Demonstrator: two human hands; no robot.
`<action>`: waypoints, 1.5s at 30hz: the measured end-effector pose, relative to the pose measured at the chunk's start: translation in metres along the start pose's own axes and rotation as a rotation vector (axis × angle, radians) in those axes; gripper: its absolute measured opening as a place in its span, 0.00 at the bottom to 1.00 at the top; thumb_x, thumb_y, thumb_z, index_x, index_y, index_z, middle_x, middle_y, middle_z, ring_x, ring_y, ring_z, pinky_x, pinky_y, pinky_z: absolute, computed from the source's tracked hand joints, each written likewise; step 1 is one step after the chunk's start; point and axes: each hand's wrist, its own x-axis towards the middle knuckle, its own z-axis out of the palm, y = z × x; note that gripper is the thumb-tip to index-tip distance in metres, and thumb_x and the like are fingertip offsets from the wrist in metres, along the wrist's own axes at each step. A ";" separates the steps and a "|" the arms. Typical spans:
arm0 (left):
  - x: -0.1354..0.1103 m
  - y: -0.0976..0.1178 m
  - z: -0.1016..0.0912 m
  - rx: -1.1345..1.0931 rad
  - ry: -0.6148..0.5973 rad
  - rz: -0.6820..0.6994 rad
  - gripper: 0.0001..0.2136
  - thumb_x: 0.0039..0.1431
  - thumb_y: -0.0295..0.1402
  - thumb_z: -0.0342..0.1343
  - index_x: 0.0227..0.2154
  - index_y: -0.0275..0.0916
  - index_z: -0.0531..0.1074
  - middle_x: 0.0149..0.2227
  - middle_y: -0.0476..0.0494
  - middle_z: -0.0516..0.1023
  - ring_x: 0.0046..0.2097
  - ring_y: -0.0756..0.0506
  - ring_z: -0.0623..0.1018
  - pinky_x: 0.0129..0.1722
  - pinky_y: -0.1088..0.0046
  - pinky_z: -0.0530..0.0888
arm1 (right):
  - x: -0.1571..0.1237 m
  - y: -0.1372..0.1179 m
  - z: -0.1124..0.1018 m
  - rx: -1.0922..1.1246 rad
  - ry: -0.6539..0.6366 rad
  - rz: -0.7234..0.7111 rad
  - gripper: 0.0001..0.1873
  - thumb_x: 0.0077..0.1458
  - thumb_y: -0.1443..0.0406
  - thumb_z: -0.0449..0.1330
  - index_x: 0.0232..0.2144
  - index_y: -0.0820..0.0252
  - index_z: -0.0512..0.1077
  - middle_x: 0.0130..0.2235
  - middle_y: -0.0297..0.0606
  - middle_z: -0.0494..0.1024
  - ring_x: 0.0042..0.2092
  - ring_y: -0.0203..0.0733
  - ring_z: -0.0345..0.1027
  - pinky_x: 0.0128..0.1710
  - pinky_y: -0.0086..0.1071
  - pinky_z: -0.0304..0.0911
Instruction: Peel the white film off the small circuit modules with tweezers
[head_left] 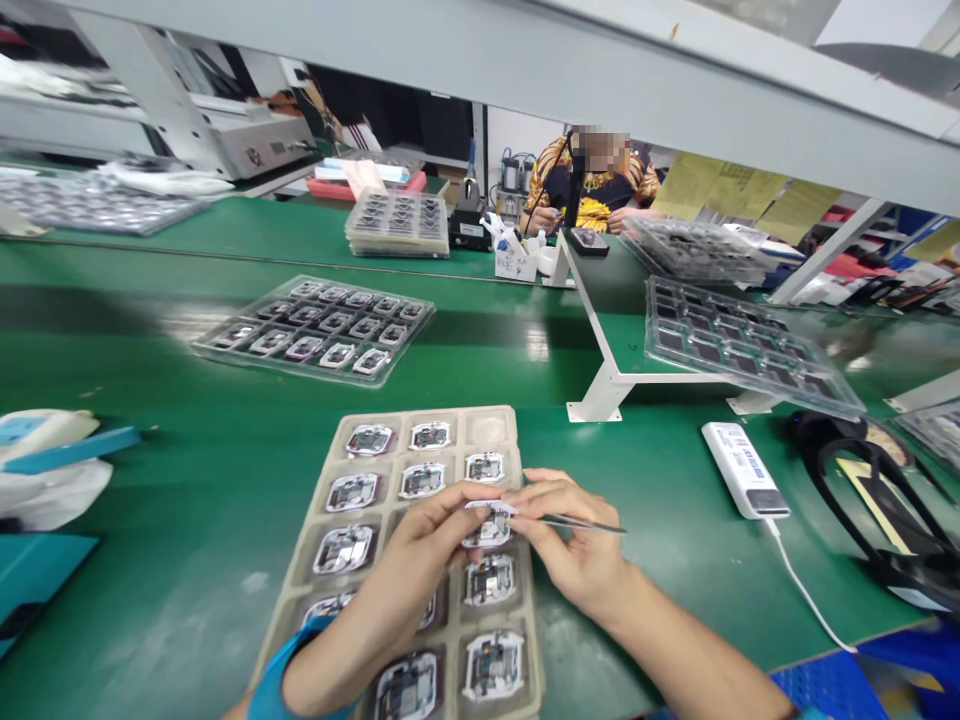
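My left hand [442, 530] grips a small watch-like case [491, 526] with a white rim and circuitry inside, just above a beige compartment tray [328, 492]. Between the fingers of my right hand [574, 540] is a pair of thin metal tweezers [585, 524], its handle end pointing right. The tweezers' tips meet the case near my fingertips, where the exact contact is hidden. Similar cases, such as one [493, 665] at the near right, lie in the tray's compartments. My left forearm covers part of the tray. A blue band [289, 665] circles my left wrist.
A clear tray of cases [315, 330] lies beyond mine. On the right, a tray of dark parts [742, 340] rests on a raised stand [600, 395]. A white cabled device [746, 470] and black headband-like frame [862, 500] lie nearby. Another person [592, 190] sits opposite.
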 end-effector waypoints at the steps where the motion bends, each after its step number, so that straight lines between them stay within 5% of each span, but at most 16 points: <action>1: 0.000 0.000 0.000 -0.005 -0.001 -0.002 0.12 0.46 0.42 0.67 0.33 0.42 0.81 0.31 0.49 0.78 0.34 0.48 0.72 0.29 0.78 0.70 | 0.000 0.000 0.000 0.035 0.017 0.028 0.09 0.55 0.74 0.66 0.36 0.54 0.76 0.35 0.38 0.86 0.38 0.44 0.83 0.50 0.41 0.74; 5: -0.002 0.001 -0.006 0.061 -0.034 0.030 0.12 0.51 0.41 0.65 0.38 0.43 0.81 0.35 0.48 0.80 0.36 0.46 0.74 0.33 0.76 0.72 | 0.002 -0.001 0.001 0.160 0.050 0.138 0.12 0.55 0.74 0.66 0.38 0.52 0.77 0.37 0.36 0.86 0.41 0.42 0.82 0.45 0.36 0.76; 10: -0.004 -0.004 -0.016 0.146 -0.223 0.158 0.19 0.54 0.34 0.66 0.50 0.45 0.75 0.47 0.45 0.82 0.50 0.41 0.77 0.50 0.68 0.73 | 0.005 0.000 -0.001 0.182 0.056 0.171 0.09 0.55 0.73 0.67 0.34 0.52 0.78 0.35 0.35 0.86 0.39 0.42 0.82 0.47 0.37 0.75; 15: 0.010 -0.011 -0.023 0.272 -0.273 0.286 0.13 0.56 0.35 0.64 0.44 0.44 0.72 0.38 0.48 0.80 0.42 0.43 0.78 0.42 0.68 0.76 | 0.004 0.004 -0.004 0.160 0.083 0.270 0.07 0.54 0.71 0.68 0.34 0.53 0.78 0.34 0.35 0.86 0.39 0.43 0.82 0.44 0.36 0.75; 22: 0.053 0.010 -0.036 0.862 0.015 0.624 0.12 0.59 0.40 0.56 0.43 0.40 0.71 0.34 0.45 0.81 0.34 0.41 0.79 0.34 0.64 0.77 | 0.002 0.012 -0.005 0.198 0.172 0.263 0.08 0.56 0.71 0.67 0.36 0.52 0.77 0.37 0.34 0.85 0.42 0.41 0.81 0.45 0.35 0.75; 27: 0.090 0.015 -0.038 1.040 0.194 0.759 0.12 0.58 0.39 0.58 0.41 0.40 0.76 0.46 0.38 0.78 0.51 0.34 0.72 0.53 0.52 0.70 | 0.002 0.013 -0.005 0.176 0.173 0.262 0.06 0.56 0.70 0.67 0.36 0.53 0.77 0.37 0.35 0.85 0.42 0.42 0.81 0.45 0.36 0.75; 30: 0.100 0.010 -0.035 1.148 0.244 0.781 0.12 0.59 0.37 0.58 0.43 0.40 0.77 0.50 0.36 0.76 0.53 0.33 0.70 0.55 0.50 0.67 | 0.003 0.013 -0.006 0.160 0.181 0.255 0.05 0.56 0.69 0.67 0.35 0.54 0.77 0.37 0.37 0.85 0.42 0.44 0.81 0.44 0.37 0.75; 33: 0.092 0.009 -0.033 1.248 0.256 0.787 0.13 0.63 0.35 0.54 0.47 0.38 0.77 0.53 0.34 0.75 0.55 0.33 0.69 0.56 0.49 0.66 | 0.004 0.011 -0.007 0.139 0.192 0.238 0.04 0.56 0.68 0.67 0.35 0.55 0.77 0.37 0.38 0.85 0.41 0.45 0.80 0.45 0.39 0.75; 36: 0.073 0.013 -0.028 1.344 0.251 0.786 0.10 0.65 0.32 0.52 0.40 0.37 0.79 0.53 0.30 0.76 0.56 0.31 0.69 0.55 0.48 0.66 | 0.005 0.008 -0.007 0.126 0.202 0.233 0.05 0.56 0.68 0.66 0.35 0.54 0.76 0.37 0.37 0.85 0.41 0.44 0.80 0.45 0.39 0.74; 45: 0.047 0.014 -0.009 1.392 0.198 0.693 0.05 0.55 0.23 0.59 0.29 0.34 0.81 0.49 0.22 0.78 0.57 0.21 0.68 0.55 0.37 0.60 | 0.004 0.007 -0.008 0.127 0.207 0.240 0.05 0.56 0.69 0.67 0.35 0.54 0.77 0.37 0.36 0.84 0.42 0.43 0.79 0.45 0.37 0.73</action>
